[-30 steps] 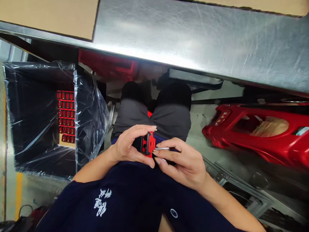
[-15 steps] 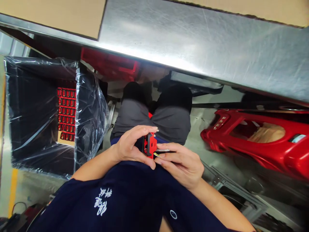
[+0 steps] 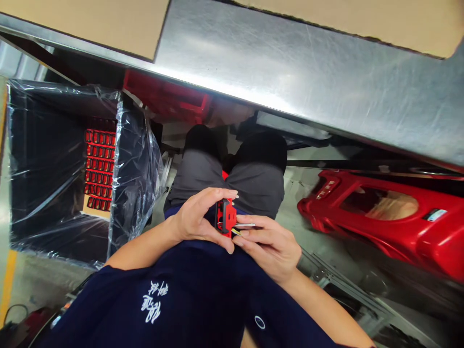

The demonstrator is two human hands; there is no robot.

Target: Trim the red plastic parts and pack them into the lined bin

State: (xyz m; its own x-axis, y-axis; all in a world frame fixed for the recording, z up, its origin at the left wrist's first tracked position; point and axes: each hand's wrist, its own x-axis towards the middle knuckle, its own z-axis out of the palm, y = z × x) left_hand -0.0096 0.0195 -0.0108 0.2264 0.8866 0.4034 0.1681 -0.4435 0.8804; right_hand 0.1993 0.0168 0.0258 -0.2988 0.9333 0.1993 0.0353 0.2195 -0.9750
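Observation:
In front of my waist, my left hand [image 3: 195, 215] grips a small red and black plastic part [image 3: 229, 220] between the thumb and fingers. Its black frame faces left and its red face is turned to the right. My right hand [image 3: 273, 246] pinches a thin metal piece [image 3: 245, 224] with two narrow prongs, one silver and one yellowish. The prongs meet or nearly meet the red face; whether they enter it I cannot tell. My right fingers hide part of the metal piece.
At left stands a black box [image 3: 43, 159] lined with clear plastic, holding rows of red and black parts [image 3: 99, 169]. A steel table [image 3: 253, 63] with cardboard sheets [image 3: 90, 24] spans the top. A large red plastic shell [image 3: 387, 203] lies at right. A red crate [image 3: 163, 96] sits underneath.
The camera view has shifted slightly. Both hands keep the same grip, with the red and black part turned a little, so more of its black frame shows.

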